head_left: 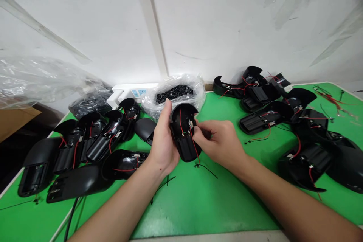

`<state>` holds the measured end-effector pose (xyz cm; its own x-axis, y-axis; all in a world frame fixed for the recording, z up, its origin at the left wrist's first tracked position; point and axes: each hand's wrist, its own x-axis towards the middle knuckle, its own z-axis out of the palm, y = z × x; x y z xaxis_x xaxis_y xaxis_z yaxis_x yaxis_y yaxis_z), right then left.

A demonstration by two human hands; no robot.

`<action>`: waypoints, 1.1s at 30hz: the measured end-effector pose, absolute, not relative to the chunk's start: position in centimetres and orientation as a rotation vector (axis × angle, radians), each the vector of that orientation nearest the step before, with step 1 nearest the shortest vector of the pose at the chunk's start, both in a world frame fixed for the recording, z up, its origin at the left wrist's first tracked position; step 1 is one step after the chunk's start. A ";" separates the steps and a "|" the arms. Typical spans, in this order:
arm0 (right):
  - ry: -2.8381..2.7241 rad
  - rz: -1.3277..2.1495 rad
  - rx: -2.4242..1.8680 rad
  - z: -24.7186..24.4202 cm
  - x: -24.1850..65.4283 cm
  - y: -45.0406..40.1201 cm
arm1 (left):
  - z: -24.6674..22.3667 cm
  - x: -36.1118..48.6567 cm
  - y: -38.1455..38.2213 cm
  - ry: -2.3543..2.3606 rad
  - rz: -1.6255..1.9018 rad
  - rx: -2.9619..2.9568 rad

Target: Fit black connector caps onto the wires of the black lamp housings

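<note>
The left hand (pixel 163 140) stands upright, its fingers curled around a curved, hollow black plastic housing (pixel 184 151), gripping it above the middle of the green tabletop (pixel 198 200). The right hand (pixel 221 141) reaches across from the right, its fingers pinched closed on the housing's inner face beside thin red wires (pixel 180 123). Other housings (pixel 98 147) lie in piles toward the tabletop's left and right edges.

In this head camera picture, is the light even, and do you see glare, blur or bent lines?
Head view: the light is bright and fairly even, with only soft shadows under the left hand and right hand. Glare sits on the clear plastic bag. Wide-angle bending tilts the white wall strip. The hands and the black shell look sharp, without clear blur.
</note>
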<state>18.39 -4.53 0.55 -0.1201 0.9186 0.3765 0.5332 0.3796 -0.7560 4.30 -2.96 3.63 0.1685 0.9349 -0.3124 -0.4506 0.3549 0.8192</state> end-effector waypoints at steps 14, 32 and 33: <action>-1.811 0.455 -1.229 0.6 18.3 -4.7 | 3.9 4.2 -2.9 0.923 0.992 0.546; -2.081 0.713 -1.340 1.2 18.9 -4.6 | 3.9 4.2 -3.2 0.964 0.937 0.500; -2.098 0.701 -1.348 1.2 18.9 -4.6 | 3.9 4.2 -3.3 0.964 0.925 0.483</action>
<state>18.94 -4.65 1.21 -0.3500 0.9224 0.1633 0.6389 0.3626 -0.6785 4.22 -3.29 3.94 0.2482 0.8398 -0.4829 -0.4477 0.5415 0.7116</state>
